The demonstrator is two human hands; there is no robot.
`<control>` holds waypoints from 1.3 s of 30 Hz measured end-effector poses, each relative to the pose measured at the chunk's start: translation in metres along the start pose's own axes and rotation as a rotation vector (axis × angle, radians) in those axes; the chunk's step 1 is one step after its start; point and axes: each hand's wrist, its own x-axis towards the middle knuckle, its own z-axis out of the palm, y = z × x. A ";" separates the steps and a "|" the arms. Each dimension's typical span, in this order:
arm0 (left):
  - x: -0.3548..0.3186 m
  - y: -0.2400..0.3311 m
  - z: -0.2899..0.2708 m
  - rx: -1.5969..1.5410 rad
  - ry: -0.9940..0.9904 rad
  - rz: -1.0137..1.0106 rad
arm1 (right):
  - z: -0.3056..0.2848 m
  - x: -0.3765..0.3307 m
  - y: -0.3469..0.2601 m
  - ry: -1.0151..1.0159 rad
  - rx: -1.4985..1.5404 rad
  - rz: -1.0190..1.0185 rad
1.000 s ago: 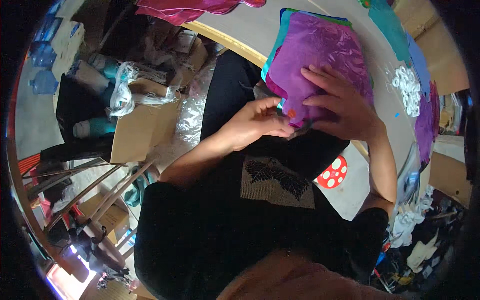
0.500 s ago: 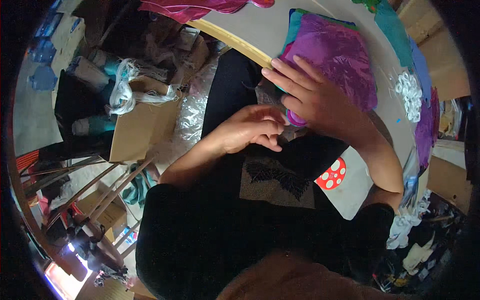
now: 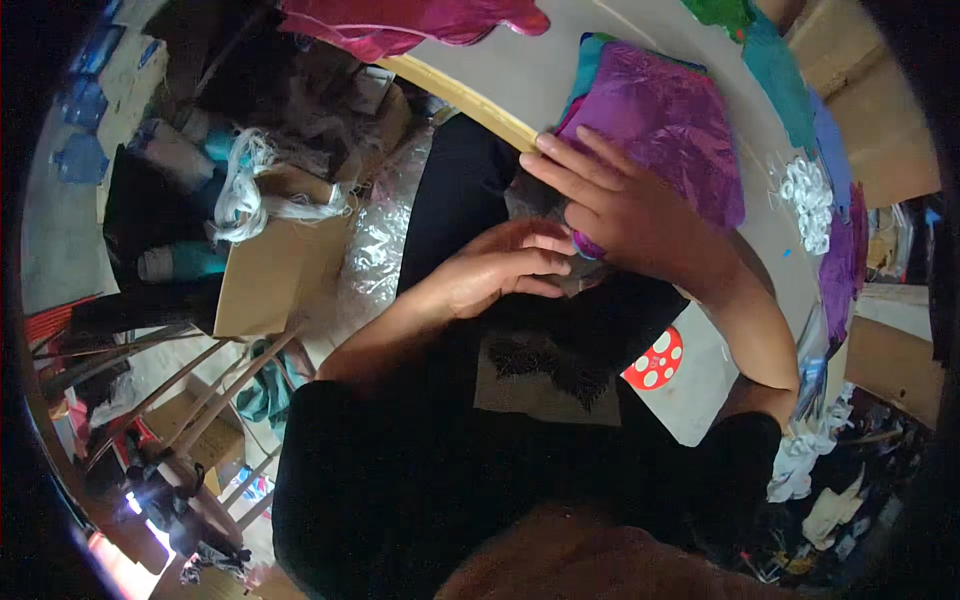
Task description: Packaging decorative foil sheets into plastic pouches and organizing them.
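Purple fabric (image 3: 665, 130) is being partly covered by the right hand (image 3: 640, 215), outer fingers spread; the left hand (image 3: 495, 270) is being held half-curled, both grips unclear.

Gap between purple cloth (image 3: 665, 120), white pile (image 3: 806, 198); right hand (image 3: 640, 208) blocks near end.

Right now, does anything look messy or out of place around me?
A little: the purple stack by your right hand looks uneven, with teal edges poking out on its left. White strands hang tangled over the cardboard box on your left. I see no clear damage.
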 end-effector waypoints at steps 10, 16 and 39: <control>-0.019 0.043 0.010 0.856 0.228 0.344 | -0.052 -0.058 0.016 0.050 0.226 0.312; 0.044 0.143 0.040 1.472 0.348 0.717 | -0.021 -0.167 0.050 0.176 0.169 0.891; 0.255 0.167 0.067 1.724 0.019 0.721 | -0.002 -0.146 0.057 0.126 0.250 0.727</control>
